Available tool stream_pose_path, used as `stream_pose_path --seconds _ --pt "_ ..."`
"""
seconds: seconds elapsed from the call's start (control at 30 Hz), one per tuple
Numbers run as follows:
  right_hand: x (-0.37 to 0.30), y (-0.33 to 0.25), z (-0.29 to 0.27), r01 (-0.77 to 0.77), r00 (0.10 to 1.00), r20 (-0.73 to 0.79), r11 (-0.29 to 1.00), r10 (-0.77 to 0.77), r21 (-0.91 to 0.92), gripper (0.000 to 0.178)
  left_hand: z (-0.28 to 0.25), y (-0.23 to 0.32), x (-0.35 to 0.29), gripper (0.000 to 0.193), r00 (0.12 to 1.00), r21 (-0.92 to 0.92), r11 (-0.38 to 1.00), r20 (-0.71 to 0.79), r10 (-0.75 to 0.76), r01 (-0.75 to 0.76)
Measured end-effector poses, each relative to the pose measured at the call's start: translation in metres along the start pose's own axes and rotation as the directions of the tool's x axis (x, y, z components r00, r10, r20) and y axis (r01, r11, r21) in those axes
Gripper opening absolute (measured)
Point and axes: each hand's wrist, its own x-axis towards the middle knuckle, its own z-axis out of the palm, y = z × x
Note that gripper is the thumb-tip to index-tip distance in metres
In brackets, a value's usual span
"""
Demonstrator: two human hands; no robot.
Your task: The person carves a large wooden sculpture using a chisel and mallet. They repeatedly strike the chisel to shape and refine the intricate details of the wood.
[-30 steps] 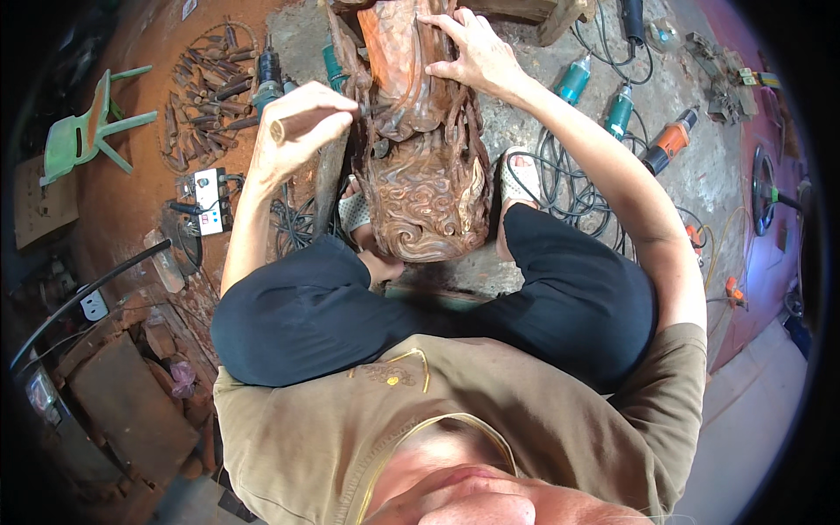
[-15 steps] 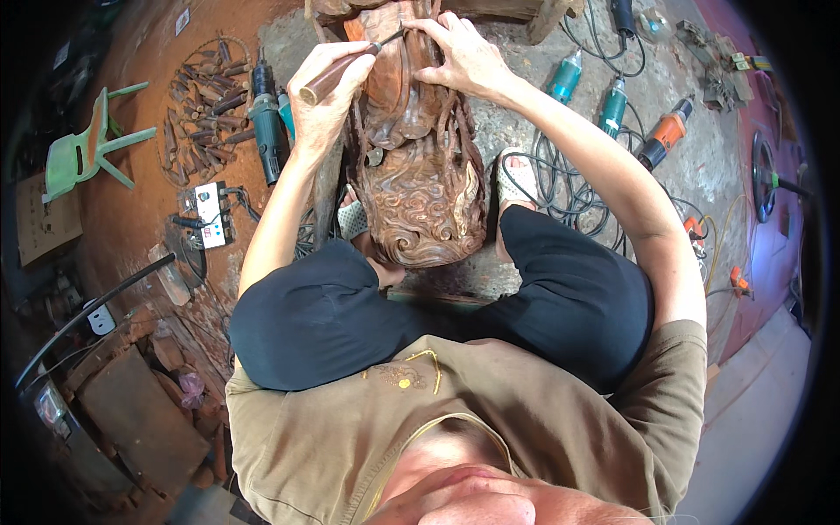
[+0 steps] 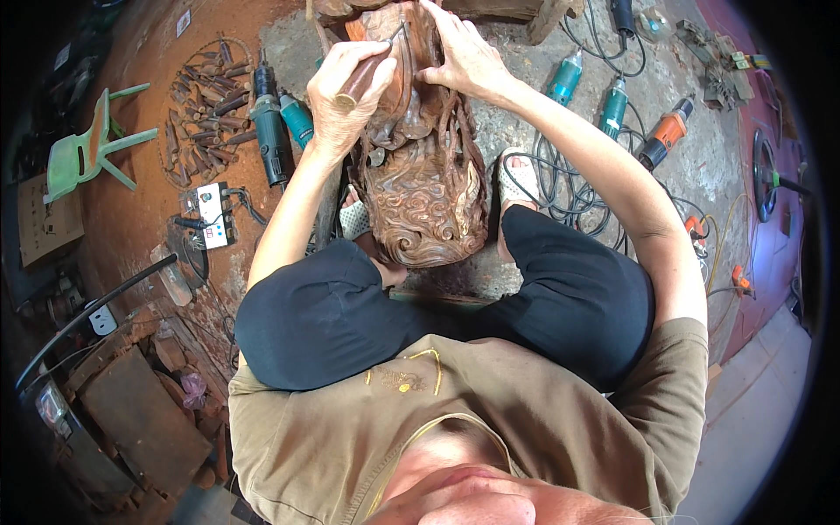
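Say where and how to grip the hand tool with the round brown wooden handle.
Probably around its handle, from the person's left, as the left hand does: the handle's thick, blunt end faces the person, while the thin dark metal shaft points away.

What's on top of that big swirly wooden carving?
On the carving, the right hand rests with its fingers apart. The left hand grips a wooden-handled tool over the carving. The wood covered by the hands and tool can't be seen.

The floor [image 3: 140, 236] carries green power tools [image 3: 565, 79]; an orange power tool [image 3: 665, 137]; dark cables [image 3: 560, 188]; a green chair [image 3: 63, 168].
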Motion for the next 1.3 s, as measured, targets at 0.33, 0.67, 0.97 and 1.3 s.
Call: stream_pose_path --seconds 0.33,0.67,0.97,1.3 --pt "0.003 0.004 -0.004 0.009 0.999 0.051 1.0 -0.01 0.012 0.111 -0.012 0.019 -0.026 0.023 0.995 -0.015 0.999 0.096 -0.033 0.034" --pt "0.008 0.026 -0.001 0.164 0.985 0.034 0.981 -0.169 0.105 0.111 -0.044 0.032 -0.047 0.024 0.955 -0.071 0.992 0.287 -0.078 0.102" --pt "0.009 0.028 -0.001 0.18 0.982 0.03 0.975 -0.186 0.129 0.111 -0.071 0.026 -0.019 0.021 0.876 -0.145 0.971 0.473 -0.1 0.19" --pt "0.008 0.029 -0.003 0.229 0.972 0.018 0.962 -0.234 0.149 0.11 -0.049 0.015 -0.034 0.024 0.944 -0.059 0.998 0.329 -0.013 0.034"
